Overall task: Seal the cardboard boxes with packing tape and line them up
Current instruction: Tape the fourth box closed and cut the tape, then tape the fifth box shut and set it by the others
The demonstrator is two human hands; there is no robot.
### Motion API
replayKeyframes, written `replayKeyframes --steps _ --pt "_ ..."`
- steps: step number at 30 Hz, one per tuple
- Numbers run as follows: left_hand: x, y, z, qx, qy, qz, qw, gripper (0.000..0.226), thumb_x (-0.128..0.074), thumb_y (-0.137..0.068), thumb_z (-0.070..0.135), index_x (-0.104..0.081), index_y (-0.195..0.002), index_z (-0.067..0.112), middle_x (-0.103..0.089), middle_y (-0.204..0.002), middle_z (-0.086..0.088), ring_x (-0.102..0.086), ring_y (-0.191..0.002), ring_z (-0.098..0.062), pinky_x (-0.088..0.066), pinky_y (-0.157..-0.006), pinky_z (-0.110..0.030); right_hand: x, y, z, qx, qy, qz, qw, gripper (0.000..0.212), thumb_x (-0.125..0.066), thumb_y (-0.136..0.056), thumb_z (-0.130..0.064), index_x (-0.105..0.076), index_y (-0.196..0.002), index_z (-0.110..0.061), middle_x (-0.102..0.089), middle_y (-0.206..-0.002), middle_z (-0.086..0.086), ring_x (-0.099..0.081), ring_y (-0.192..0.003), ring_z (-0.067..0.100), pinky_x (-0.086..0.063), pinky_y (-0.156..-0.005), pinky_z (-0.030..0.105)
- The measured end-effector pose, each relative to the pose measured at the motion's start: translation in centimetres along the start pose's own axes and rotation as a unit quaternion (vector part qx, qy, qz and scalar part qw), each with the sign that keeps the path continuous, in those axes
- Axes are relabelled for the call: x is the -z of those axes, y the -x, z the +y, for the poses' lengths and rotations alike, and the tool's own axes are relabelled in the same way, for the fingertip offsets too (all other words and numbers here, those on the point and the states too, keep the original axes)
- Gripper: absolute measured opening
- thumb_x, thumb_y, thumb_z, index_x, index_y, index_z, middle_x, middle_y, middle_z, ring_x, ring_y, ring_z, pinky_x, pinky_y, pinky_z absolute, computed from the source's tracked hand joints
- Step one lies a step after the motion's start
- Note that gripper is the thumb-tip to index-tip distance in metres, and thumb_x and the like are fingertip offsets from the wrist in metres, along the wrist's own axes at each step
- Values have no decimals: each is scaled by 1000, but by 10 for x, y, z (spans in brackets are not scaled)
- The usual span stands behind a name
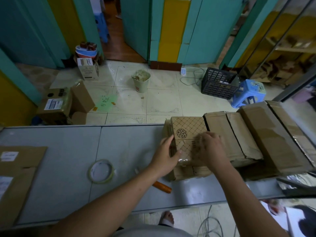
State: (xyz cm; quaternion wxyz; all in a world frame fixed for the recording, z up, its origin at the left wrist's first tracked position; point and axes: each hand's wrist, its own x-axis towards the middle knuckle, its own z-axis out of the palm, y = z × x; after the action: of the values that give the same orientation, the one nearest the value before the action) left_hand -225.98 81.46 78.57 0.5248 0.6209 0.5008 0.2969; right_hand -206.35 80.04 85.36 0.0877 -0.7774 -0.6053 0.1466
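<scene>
- Patterned box [188, 127]: stands on the desk [128, 142] towards its far right, at the left end of a row of boxes, touching its neighbour.
- Seal status: a glossy strip, apparently tape, shows at the near top edge. Whether the seam is fully covered cannot be confirmed from this view.
- Left hand [166, 153]: braces the left face of the patterned box with straight fingers, thumb laid on the top panel; nothing is clamped.
- Right hand [211, 151]: rests on the top panel and is blurred; whether its fingers lie flat or pinch something cannot be determined.
- Plain boxes [256, 134]: several stand side by side to the right, reaching the right edge of the desk. They appear closed and lined up, so that portion is judged done.
- Tape roll [100, 182]: lies flat near the front edge, well apart from both hands.
- Orange-handled tool [162, 186]: lies at the front edge, near the patterned box.
- Flattened cardboard [20, 168]: lies at the left end, unassembled; judged as work remaining.
</scene>
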Motion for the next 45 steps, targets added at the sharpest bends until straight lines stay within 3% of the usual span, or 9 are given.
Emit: replayKeyframes --steps 6,10,16,21,32,34,40,43,45 --pt "6 -4 2 3 -39 -56 998 79 -64 -104 43 -22 -169 29 -35 -159 9 -44 -142 -8 -37 -117 -26 -4 1 -3 14 62 -33 997 39 -56 -101 -25 -58 -137 -11 -44 -156 15 -37 -136 36 -37 -114 44" --pt "35 -9 7 -32 -172 -78 982 76 -55 -103 59 -25 -167 32 -35 -165 9 -38 -148 -14 -40 -117 -38 0 1 -12 5 46 -23 999 43 -59 -97 -22 -57 -139 -13 -46 -152 14 -38 -135 35 -37 -113 44" --pt "117 -2 19 -73 -389 -3 918 72 -49 -103 63 -28 -164 32 -38 -164 5 -40 -148 -22 -45 -113 -50 2 -6 -75 119 19 -13 993 59 -67 -98 -34 -46 -151 -20 -45 -154 11 -38 -139 33 -41 -113 48" --pt "210 40 -4 10 -454 86 887 70 -50 -103 60 -32 -164 30 -41 -161 2 -42 -145 -24 -42 -113 -49 -29 -16 -178 259 19 -34 965 66 -61 -99 -53 -45 -155 -22 -43 -158 6 -35 -145 30 -35 -117 49" --pt "360 232 -122 226 -362 298 854 58 -52 -102 55 -57 -148 21 -61 -143 -7 -59 -130 -32 -52 -101 -48 -148 6 -420 492 49 -136 859 64 -63 -97 -51 -48 -152 -20 -49 -149 9 -43 -136 34 -39 -110 51" --pt "364 272 -150 287 -354 306 836 64 -46 -100 61 -57 -149 21 -60 -145 -7 -58 -133 -32 -52 -102 -46 -178 9 -455 495 61 -173 849 66 -65 -97 -49 -47 -153 -19 -48 -150 12 -41 -138 35 -38 -111 51" --pt "367 344 -231 419 -197 362 809 48 -63 -104 44 -58 -139 13 -59 -133 -11 -61 -120 -36 -53 -94 -43 -278 18 -546 433 124 -297 842 73 -67 -89 -56 -48 -147 -16 -52 -141 15 -45 -132 38 -40 -111 49" --pt "372 349 -253 445 -84 404 795 46 -63 -105 35 -58 -139 5 -58 -139 -15 -57 -129 -35 -50 -105 -49 -318 20 -572 387 104 -309 863 83 -69 -85 -62 -45 -149 -16 -49 -143 18 -44 -135 41 -40 -112 53" --pt "379 344 -262 437 -6 442 783 31 -64 -105 33 -66 -118 5 -67 -118 -17 -66 -110 -32 -54 -97 -52 -337 18 -579 368 85 -298 876 88 -71 -84 -64 -41 -151 -16 -46 -145 19 -42 -136 42 -40 -110 55"
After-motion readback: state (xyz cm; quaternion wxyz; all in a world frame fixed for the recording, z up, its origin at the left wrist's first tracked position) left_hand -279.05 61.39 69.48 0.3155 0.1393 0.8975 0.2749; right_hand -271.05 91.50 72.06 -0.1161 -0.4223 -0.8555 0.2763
